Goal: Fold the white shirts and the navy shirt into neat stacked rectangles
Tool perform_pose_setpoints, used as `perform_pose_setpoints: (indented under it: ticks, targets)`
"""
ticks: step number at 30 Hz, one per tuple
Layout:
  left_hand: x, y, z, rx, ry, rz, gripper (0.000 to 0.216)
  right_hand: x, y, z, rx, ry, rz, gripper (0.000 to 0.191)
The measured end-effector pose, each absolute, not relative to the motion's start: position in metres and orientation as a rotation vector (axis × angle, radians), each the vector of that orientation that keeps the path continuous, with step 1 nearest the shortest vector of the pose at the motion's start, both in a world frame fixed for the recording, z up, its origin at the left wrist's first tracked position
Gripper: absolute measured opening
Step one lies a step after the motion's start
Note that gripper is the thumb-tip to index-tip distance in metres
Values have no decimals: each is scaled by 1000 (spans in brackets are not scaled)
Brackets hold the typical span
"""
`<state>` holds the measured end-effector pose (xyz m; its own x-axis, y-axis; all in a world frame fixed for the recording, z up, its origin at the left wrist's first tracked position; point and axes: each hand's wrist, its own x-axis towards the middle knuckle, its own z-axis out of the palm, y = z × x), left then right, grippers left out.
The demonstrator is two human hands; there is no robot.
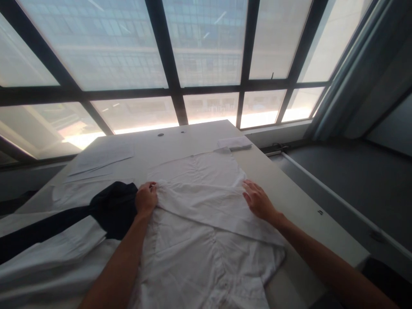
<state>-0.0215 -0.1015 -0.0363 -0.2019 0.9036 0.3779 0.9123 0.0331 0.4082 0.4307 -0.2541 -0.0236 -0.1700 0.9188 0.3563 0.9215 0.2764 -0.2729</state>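
Note:
A white shirt (206, 214) lies spread on the pale table (289, 189) in front of me, with one part folded across its middle. My left hand (146, 198) is closed, pinching the folded edge at the shirt's left side. My right hand (257, 199) lies flat with fingers stretched out on the shirt's right edge, pressing the cloth down.
A dark garment (112, 208) lies just left of my left hand, over more white cloth (48, 257). Paper sheets (103, 156) and a small folded white item (234, 143) rest near the table's far edge. Large windows (206, 51) stand behind; the floor drops off at right.

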Motion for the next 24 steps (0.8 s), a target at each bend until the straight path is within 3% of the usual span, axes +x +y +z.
perform_pose_setpoints:
  ticks: [6, 13, 20, 24]
  targets:
    - [-21, -104, -35, -1969, -2244, -867, 30, 411, -300, -56, -1751, -2237, 129, 65]
    - [2, -112, -25, -2027, -2041, -619, 40, 419, -321, -61, -1925, -2118, 93, 64]
    - [70, -137, -50, -2725, -1546, -254, 52, 396, -245, -37, -1668, -2332, 163, 63]
    - [73, -146, -59, -2746, -1509, -153, 55, 419, -200, -47, -1864, -2348, 202, 71]
